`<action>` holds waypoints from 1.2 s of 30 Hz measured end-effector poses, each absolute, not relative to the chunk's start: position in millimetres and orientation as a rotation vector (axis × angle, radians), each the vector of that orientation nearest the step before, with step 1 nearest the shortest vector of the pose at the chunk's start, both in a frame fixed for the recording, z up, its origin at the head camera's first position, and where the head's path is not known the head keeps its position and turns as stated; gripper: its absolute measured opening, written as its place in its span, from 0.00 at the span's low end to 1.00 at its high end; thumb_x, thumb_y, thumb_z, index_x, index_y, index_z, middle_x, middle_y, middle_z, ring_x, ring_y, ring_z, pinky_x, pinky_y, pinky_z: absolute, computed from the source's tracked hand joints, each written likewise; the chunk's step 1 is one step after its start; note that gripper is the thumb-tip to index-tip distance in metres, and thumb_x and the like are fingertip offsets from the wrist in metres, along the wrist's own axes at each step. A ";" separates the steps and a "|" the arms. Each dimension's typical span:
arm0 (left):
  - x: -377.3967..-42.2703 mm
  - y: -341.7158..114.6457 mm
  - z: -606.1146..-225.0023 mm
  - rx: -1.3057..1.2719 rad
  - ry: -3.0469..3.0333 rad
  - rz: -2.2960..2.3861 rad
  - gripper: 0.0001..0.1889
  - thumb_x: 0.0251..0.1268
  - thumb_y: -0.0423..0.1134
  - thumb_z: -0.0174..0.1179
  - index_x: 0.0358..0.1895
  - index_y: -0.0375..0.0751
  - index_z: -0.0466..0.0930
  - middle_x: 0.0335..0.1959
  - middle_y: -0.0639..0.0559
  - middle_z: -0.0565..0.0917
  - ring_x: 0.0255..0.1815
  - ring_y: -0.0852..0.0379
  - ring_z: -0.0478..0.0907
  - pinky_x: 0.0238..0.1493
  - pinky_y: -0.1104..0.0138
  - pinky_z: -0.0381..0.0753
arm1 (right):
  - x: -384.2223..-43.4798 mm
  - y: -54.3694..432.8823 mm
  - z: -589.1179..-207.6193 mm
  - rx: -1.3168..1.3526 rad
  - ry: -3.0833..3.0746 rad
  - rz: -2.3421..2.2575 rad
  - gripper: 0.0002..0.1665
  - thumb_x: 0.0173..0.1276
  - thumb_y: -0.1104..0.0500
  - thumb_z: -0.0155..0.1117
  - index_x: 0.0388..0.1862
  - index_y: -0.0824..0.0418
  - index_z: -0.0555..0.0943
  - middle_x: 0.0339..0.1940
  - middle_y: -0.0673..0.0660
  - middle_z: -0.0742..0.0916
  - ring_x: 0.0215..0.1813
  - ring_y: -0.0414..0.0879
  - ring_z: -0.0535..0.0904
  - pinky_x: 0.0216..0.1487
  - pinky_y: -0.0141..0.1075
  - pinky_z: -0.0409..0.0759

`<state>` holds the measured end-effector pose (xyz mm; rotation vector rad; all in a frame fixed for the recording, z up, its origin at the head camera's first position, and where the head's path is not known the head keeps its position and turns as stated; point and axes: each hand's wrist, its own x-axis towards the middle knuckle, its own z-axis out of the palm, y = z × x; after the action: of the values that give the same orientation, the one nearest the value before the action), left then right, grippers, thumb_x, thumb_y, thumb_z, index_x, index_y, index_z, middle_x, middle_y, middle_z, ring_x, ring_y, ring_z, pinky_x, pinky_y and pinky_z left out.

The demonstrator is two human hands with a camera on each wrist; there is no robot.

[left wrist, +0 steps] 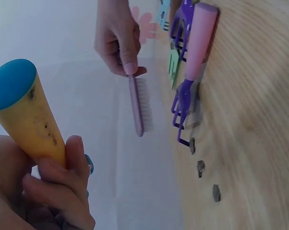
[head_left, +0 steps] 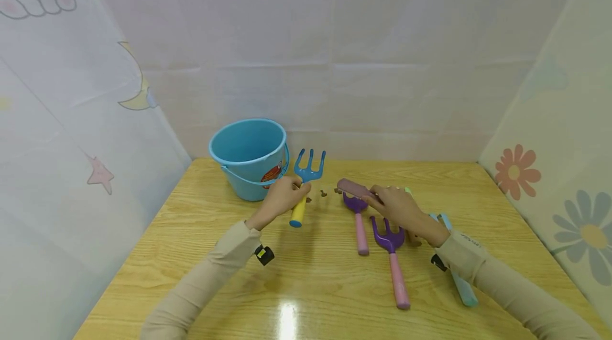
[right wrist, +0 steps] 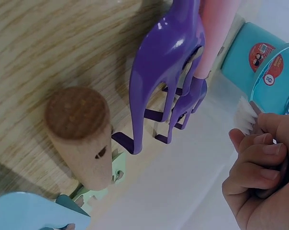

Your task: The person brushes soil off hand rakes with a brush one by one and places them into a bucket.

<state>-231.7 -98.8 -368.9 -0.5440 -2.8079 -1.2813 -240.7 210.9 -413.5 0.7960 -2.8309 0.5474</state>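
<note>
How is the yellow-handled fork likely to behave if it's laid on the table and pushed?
The yellow-handled fork should stay stiff: it juts straight from the left grip without visible sag. Its rounded handle might start rolling, though the spread blue tines would probably stop it quickly.

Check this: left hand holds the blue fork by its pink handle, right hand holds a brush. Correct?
Wrong colour: the handle of the blue fork is yellow, not pink; the head view shows it. The rest stands: the left hand holds it by the handle, the right hand holds a brush.
</note>
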 end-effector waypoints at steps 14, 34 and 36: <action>-244.3 -112.4 -336.1 -0.509 -2.810 -1.467 0.24 0.76 0.47 0.53 0.18 0.45 0.62 0.15 0.53 0.65 0.14 0.59 0.64 0.19 0.69 0.67 | -241.2 210.0 -414.2 0.798 -2.837 0.531 0.21 0.75 0.53 0.59 0.50 0.72 0.80 0.13 0.45 0.68 0.13 0.36 0.61 0.15 0.28 0.56; -267.6 -147.1 -295.9 -0.312 -2.797 -1.559 0.24 0.76 0.51 0.52 0.25 0.37 0.78 0.13 0.51 0.72 0.13 0.57 0.65 0.18 0.68 0.69 | -239.7 209.7 -416.4 0.809 -2.837 0.533 0.14 0.75 0.53 0.60 0.33 0.61 0.77 0.13 0.46 0.68 0.14 0.36 0.61 0.16 0.29 0.58; -269.8 -151.0 -294.0 -0.298 -2.787 -1.567 0.24 0.76 0.51 0.52 0.23 0.37 0.77 0.13 0.52 0.71 0.14 0.57 0.66 0.20 0.68 0.70 | -239.9 210.0 -417.2 0.809 -2.834 0.527 0.14 0.75 0.52 0.60 0.34 0.61 0.77 0.13 0.46 0.67 0.14 0.36 0.60 0.17 0.29 0.57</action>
<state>-269.8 -151.0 -294.0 -0.2983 -2.7869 -1.5674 -239.9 210.0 -417.2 0.8094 -2.8338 0.5269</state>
